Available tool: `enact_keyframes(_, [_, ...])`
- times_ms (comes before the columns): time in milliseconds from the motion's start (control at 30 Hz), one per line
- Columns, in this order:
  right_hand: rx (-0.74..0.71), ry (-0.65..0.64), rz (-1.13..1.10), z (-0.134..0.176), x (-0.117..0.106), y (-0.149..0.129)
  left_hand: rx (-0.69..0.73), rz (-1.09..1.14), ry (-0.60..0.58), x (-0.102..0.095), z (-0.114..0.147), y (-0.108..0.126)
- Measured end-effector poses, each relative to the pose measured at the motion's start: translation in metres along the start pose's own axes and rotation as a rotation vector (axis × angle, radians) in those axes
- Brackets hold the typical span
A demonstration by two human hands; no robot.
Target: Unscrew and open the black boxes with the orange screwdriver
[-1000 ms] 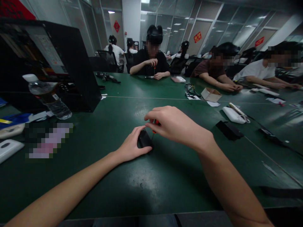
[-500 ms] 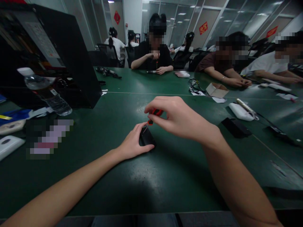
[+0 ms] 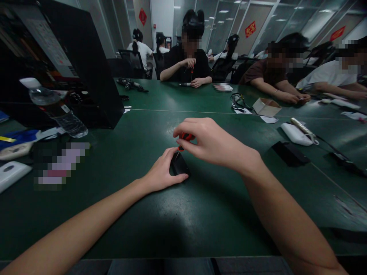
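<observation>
A small black box-shaped device (image 3: 180,165) lies on the green tabletop (image 3: 137,149) in front of me. My left hand (image 3: 163,172) grips its left side, thumb along the near edge and fingers at the far edge. Above it, my right hand (image 3: 200,138) is closed around the red and black handle of a screwdriver (image 3: 186,136). The thin shaft slants down to the far end of the device. Whether the tip sits in a screw is too small to tell.
At left stand a black cabinet (image 3: 100,72), a leaning water bottle (image 3: 57,107) and a white case (image 3: 13,173). Toward the right lie a black block (image 3: 290,153), a white device (image 3: 296,133), cables (image 3: 239,101) and an open carton (image 3: 266,107). Across the table a person (image 3: 186,63) holds another screwdriver.
My right hand and the screwdriver have shifted very slightly left relative to the device. The grip of both hands is the same. The whole view has tilted a little.
</observation>
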State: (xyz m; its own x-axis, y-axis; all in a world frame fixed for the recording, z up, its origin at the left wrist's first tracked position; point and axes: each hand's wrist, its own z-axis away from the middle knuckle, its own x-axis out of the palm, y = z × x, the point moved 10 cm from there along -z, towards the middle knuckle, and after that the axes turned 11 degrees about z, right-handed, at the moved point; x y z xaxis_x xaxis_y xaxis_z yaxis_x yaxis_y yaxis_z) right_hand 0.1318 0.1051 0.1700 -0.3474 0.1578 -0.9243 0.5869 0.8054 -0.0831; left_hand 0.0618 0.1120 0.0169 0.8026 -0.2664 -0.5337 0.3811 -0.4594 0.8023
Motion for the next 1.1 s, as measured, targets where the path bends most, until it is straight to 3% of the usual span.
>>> enact_keyframes(633, [-0.118,-0.094,0.001,0.007,0.000,-0.016,-0.013,-0.066,0.003,-0.005,-0.002,-0.001])
enact_keyframes(900, [0.071,-0.144,0.306,0.003,0.005,-0.001,0.019,-0.066,0.002,-0.004,-0.003,0.000])
enact_keyframes(1100, [-0.117,-0.141,0.163,0.008,0.004,-0.018,0.012,-0.148,-0.017,-0.004,-0.003,0.000])
